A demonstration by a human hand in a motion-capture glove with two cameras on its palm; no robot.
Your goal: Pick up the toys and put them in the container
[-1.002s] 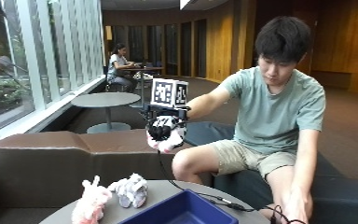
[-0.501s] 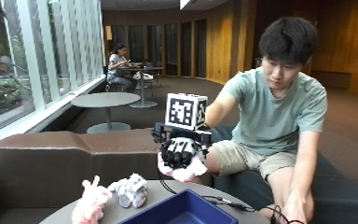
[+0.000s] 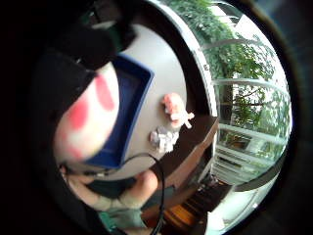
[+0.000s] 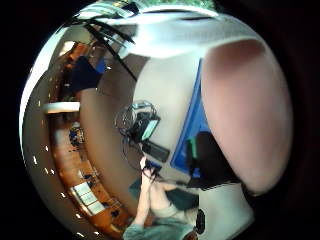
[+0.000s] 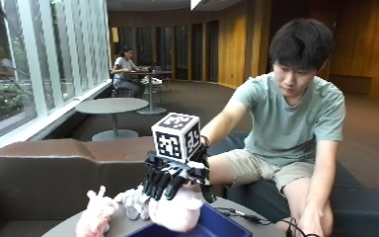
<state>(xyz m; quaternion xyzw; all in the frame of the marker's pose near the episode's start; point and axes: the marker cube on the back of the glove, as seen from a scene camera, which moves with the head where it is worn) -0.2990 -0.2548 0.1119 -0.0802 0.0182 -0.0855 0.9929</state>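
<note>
In the outside view my gloved right hand grips a white and pink plush toy from above, its fingers curled round it. The toy hangs just over the near edge of the blue container on the round grey table. The same plush toy fills much of the little finger side palm view, with the blue container behind it. On the table beside the container lie a pink plush toy and a white-grey toy. Both show again as the pink toy and the white toy.
A black cable runs across the table at the container's right. Dark devices with a coiled cable lie on the floor near the person's feet. A brown bench stands behind the table. The person's bare left hand hangs down by the knee.
My hand has come down and toward the table with the plush toy in its grip, from chest height to just above the blue container.
</note>
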